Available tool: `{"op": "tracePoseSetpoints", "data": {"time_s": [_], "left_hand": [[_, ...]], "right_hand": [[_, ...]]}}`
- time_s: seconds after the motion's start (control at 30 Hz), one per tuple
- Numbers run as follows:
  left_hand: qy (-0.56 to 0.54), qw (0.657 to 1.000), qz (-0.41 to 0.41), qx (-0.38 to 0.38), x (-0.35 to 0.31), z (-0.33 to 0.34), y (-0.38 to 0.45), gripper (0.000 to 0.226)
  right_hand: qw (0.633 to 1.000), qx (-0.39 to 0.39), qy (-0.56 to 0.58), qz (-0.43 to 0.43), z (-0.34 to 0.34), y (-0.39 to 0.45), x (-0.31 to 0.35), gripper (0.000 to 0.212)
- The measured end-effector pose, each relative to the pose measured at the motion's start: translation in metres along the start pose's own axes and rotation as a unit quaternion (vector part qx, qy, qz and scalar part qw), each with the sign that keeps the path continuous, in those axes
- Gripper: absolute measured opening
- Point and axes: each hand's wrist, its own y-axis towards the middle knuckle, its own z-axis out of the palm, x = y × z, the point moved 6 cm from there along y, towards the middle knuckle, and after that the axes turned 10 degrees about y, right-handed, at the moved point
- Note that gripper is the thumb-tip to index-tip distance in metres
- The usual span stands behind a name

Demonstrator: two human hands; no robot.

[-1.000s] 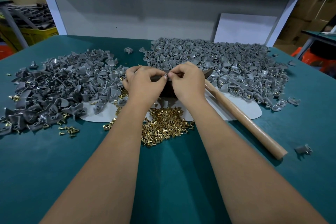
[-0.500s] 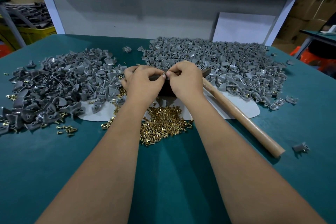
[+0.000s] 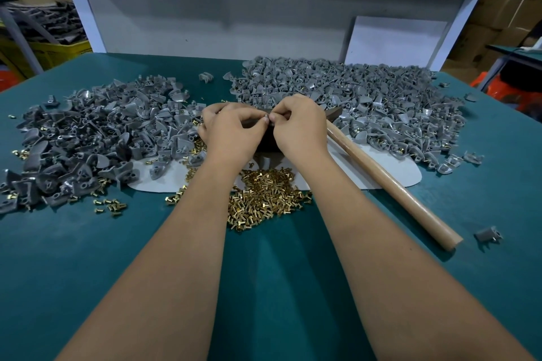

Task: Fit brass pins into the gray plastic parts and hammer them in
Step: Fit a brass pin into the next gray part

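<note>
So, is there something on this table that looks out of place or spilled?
A few things have strayed. One gray part lies alone near the end of the hammer handle, far from both piles. Some brass pins lie scattered on the green table, left of the main pin heap. Nothing looks damaged.

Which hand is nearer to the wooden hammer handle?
Right. The right hand sits right beside the wooden hammer handle, near its upper end; the left hand is farther off, on the right hand's other side.

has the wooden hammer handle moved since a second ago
No. The wooden hammer handle lies at the same spot across the white sheet, right of the hands.
</note>
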Motion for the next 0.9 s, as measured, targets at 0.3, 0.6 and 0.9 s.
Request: {"op": "tracePoseSetpoints", "data": {"time_s": [0.3, 0.6, 0.9], "left_hand": [[-0.004, 1.000, 0.001, 0.005, 0.000, 0.000, -0.002, 0.007], [-0.005, 1.000, -0.001, 0.010, 0.001, 0.002, -0.002, 0.007], [-0.003, 1.000, -0.001, 0.016, 0.002, 0.005, 0.002, 0.011]], "right_hand": [[0.998, -0.020, 0.018, 0.054, -0.001, -0.004, 0.001, 0.017], [0.994, -0.027, 0.104, -0.002, -0.004, -0.013, -0.006, 0.017], [0.995, -0.017, 0.090, 0.032, -0.003, -0.005, -0.005, 0.021]]}}
